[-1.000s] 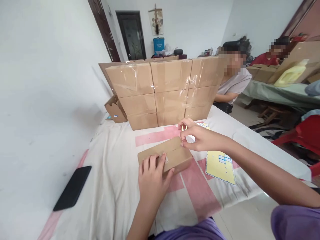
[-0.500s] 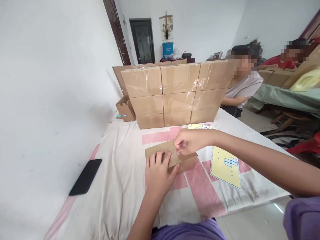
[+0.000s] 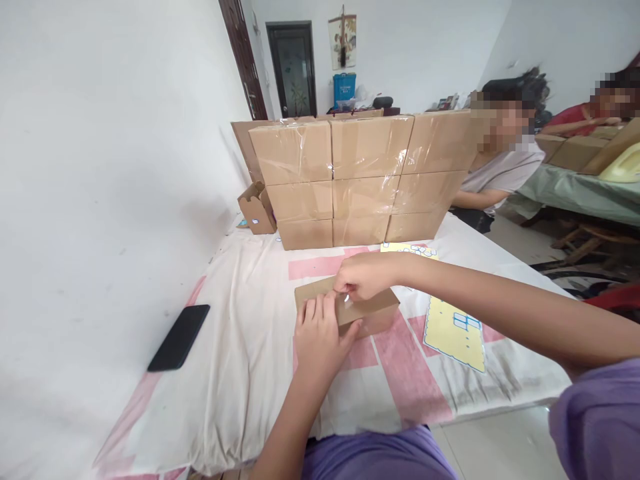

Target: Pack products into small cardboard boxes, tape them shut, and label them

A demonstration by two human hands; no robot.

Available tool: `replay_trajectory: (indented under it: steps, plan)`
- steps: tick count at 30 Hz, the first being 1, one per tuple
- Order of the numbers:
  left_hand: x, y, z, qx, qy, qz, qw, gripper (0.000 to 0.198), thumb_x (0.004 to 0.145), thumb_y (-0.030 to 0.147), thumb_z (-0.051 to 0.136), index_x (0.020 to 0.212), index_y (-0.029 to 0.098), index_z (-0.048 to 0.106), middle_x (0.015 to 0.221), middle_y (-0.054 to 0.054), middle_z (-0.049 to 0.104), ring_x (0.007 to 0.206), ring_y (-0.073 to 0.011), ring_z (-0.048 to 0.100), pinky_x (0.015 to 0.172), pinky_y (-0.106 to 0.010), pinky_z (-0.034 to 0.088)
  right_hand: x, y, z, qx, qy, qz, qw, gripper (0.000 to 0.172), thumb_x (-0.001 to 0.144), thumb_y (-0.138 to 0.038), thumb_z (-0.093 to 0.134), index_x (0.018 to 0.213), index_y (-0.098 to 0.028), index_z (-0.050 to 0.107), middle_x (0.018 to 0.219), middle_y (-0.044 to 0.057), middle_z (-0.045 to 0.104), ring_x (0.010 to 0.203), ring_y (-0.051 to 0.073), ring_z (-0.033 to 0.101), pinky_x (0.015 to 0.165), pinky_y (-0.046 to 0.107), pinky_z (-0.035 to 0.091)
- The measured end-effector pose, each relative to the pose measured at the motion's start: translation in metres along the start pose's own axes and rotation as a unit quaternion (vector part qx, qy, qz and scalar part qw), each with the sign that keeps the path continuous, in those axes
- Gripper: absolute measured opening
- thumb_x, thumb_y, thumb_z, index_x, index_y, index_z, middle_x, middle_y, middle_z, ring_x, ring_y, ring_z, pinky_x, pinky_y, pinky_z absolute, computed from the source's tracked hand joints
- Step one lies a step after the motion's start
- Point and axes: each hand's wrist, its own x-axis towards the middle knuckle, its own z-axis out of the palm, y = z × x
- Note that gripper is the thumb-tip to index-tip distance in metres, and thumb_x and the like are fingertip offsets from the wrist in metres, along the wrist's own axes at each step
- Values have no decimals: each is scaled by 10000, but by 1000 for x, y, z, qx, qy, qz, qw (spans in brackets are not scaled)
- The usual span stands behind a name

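A small closed cardboard box (image 3: 373, 315) lies on the cloth-covered table in front of me. My left hand (image 3: 321, 331) rests on its left part, fingers over the top and thumb against the near side, gripping it. Above the middle of the box top is my right hand (image 3: 363, 275), its fingers curled closed beside my left fingertips. A small shiny clear piece shows under the right fingers; what exactly they hold is too small to make out.
Wrapped stacked cartons (image 3: 360, 180) stand at the table's back. An open carton (image 3: 257, 212) is left of them, a black phone (image 3: 179, 338) lies left, yellow printed sheets (image 3: 455, 330) lie right. A person (image 3: 500, 153) sits beyond the cartons, another (image 3: 575, 120) farther right.
My right hand has moved left along the box top, up to my left fingers. My left fingers have drawn closer together. The view has shifted slightly.
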Motion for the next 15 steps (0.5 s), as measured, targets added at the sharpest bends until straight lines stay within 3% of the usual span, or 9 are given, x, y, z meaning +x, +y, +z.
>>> replay_trajectory:
  steps: [3, 8, 15]
  plan:
    - [0, 1, -1, -2, -4, 5, 1000, 446, 911, 552, 582, 1202, 216, 623, 1050, -74, 644, 958, -261, 559, 914, -405, 412, 2, 0, -3, -10, 1, -12, 1000, 255, 646, -47, 522, 597, -202, 326, 565, -57, 284, 555, 122, 233, 557, 309, 157]
    - [0, 1, -2, 1, -2, 12, 1000, 395, 898, 501, 631, 1253, 328, 650, 1118, -59, 636, 992, -250, 559, 922, -405, 419, 8, 0, -1, -20, -10, -35, 999, 251, 673, -55, 505, 602, -202, 314, 562, -53, 285, 551, 125, 235, 551, 307, 168]
    - [-1, 0, -1, -8, -3, 10, 1000, 384, 899, 510, 631, 1250, 359, 660, 1122, -47, 649, 1016, -249, 562, 929, -405, 426, 12, -9, -5, -76, -42, 9, 996, 186, 701, -120, 537, 619, -209, 396, 574, -40, 408, 543, 132, 296, 557, 305, 188]
